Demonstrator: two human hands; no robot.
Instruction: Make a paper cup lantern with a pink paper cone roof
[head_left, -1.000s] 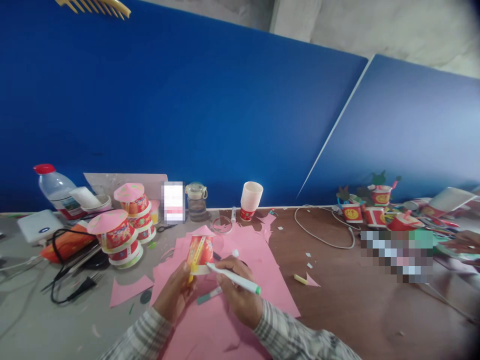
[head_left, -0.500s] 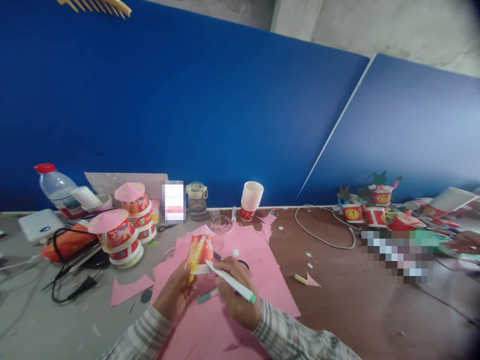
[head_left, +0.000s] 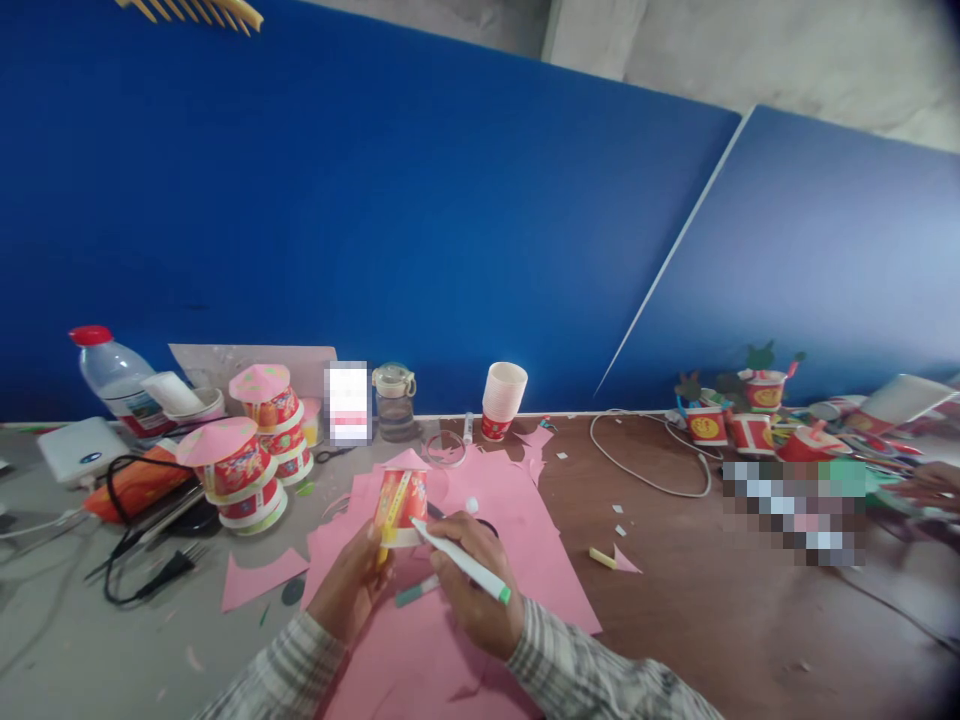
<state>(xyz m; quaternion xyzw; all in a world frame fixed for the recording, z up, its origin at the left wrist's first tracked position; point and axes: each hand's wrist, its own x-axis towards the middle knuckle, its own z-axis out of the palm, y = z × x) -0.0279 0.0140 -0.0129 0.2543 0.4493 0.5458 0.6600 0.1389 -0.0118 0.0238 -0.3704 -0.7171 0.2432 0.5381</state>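
My left hand (head_left: pixel 354 585) is closed around the lower left side of a red and yellow paper cup (head_left: pixel 405 500) with a pink paper cone on top. A white marker (head_left: pixel 469 568) with a green end is gripped in my right hand (head_left: pixel 474 590), its tip at the cup's pale lower rim. I cannot tell whether the tip touches. Both hands are above pink paper sheets (head_left: pixel 517 520). Between them lies another marker with a grey-green end (head_left: pixel 417 591), partly hidden by my right hand.
Stacked cups with pink cone tops (head_left: pixel 217 455), a plastic bottle (head_left: pixel 120 385) and a black plug cable (head_left: pixel 161 585) stand or lie left. Behind are a water bottle (head_left: pixel 394 405) and a cup stack (head_left: pixel 501 405). Right, another person's hand (head_left: pixel 934 490) is near decorated cups (head_left: pixel 754 433).
The marker and my right hand have shifted very slightly at the cup's lower rim. My left hand and the cup look nearly still.
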